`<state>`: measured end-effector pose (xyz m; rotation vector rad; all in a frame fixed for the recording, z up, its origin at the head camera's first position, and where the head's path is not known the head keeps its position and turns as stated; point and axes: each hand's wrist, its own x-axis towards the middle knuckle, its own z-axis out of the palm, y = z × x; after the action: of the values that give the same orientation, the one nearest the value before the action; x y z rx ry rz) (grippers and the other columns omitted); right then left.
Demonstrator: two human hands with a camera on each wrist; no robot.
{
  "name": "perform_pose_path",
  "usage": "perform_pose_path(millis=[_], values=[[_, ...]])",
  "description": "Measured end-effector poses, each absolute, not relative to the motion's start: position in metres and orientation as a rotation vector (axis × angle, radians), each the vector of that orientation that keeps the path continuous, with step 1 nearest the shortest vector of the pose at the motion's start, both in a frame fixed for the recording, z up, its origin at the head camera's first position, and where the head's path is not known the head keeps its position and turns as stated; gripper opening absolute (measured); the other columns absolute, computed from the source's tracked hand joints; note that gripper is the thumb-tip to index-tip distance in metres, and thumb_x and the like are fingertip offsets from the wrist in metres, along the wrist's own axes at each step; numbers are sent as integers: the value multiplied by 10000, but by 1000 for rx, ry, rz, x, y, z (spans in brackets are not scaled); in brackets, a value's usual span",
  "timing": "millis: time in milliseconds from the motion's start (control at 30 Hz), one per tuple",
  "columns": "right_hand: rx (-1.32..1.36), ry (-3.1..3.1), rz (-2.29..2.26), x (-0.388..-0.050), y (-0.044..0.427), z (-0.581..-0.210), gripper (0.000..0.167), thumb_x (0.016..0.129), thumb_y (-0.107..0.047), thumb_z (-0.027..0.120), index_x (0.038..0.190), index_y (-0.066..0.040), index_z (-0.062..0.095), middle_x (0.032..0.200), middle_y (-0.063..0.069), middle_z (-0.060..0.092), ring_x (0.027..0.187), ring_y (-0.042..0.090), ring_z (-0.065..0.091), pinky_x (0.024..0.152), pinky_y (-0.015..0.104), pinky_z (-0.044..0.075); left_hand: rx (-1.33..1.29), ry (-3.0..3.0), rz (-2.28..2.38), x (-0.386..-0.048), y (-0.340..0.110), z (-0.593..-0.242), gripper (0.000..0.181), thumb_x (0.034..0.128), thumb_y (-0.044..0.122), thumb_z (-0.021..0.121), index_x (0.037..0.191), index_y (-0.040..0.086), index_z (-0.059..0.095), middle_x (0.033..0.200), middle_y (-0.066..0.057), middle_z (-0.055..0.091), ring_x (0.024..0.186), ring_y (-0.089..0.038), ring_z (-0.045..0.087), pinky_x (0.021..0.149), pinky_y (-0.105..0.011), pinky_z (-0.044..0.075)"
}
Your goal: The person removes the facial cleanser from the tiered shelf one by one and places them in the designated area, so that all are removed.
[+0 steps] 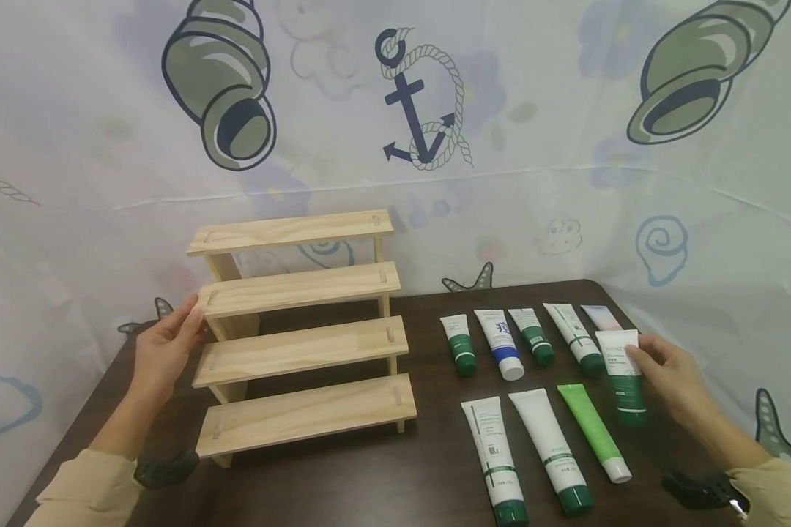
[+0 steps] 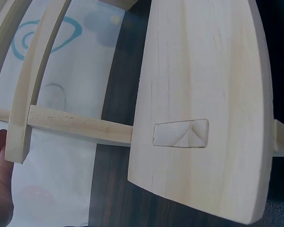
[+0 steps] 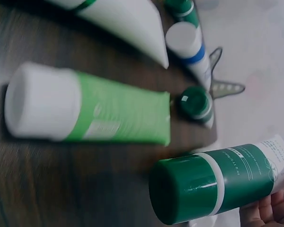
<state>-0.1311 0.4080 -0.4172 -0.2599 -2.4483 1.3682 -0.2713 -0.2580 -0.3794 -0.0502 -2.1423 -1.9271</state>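
Note:
A stepped wooden rack [image 1: 303, 342] with several tiers stands on the left of the dark table. At the left end of its second-highest board, my left hand [image 1: 166, 342] grips the wood with thumb and fingers; the left wrist view shows part of that hand [image 2: 1, 194] beside a board end. On the right, my right hand [image 1: 672, 377] pinches a white and green squeeze tube [image 1: 622, 373] by its side, cap down. That tube [image 3: 217, 179] appears raised off the table in the right wrist view, with fingertips [image 3: 266, 210] behind its white end.
Several tubes lie in two rows right of the rack. The front row has a white tube [image 1: 492, 450], another white tube [image 1: 548, 443] and a bright green tube [image 1: 593, 428]. Behind them lies a blue-banded tube [image 1: 499, 340] among others. A patterned cloth [image 1: 521, 197] hangs behind the table.

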Motion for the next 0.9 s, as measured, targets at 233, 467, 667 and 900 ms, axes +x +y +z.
perform_pose_path(millis=[233, 467, 667, 900], values=[[-220, -2606, 1224, -124, 422, -433, 384, 961, -141, 528, 1141, 196, 489, 797, -258, 534, 706, -70, 482, 582, 145, 447, -55, -2148, -1916, -271, -258, -380, 585, 917, 246, 601, 1398, 0, 378, 1124, 192, 615, 816, 137, 609, 738, -53, 485], [-244, -2790, 1171, -122, 428, -444, 428, 977, -184, 497, 1176, 194, 470, 918, 68, 618, 722, -39, 475, 597, 200, 456, -67, -2151, -1913, -271, -258, -381, 583, 920, 244, 597, 1399, -4, 374, 1151, 172, 611, 825, 137, 607, 743, -51, 483], [-262, -2865, 1184, -123, 432, -447, 446, 982, -194, 488, 1187, 202, 466, 984, 187, 611, 751, -23, 475, 622, 202, 460, -65, -2165, -1905, -271, -258, -381, 586, 921, 257, 593, 1406, 12, 371, 1179, 153, 598, 827, 143, 604, 742, -49, 481], [-302, -2966, 1163, -124, 435, -447, 519, 991, -233, 465, 1216, 233, 420, 1112, 344, 548, 890, 149, 539, 689, 251, 485, -80, -2145, -1955, -270, -259, -380, 605, 913, 269, 602, 1414, 29, 363, 1058, 217, 629, 821, 138, 613, 733, -52, 486]])
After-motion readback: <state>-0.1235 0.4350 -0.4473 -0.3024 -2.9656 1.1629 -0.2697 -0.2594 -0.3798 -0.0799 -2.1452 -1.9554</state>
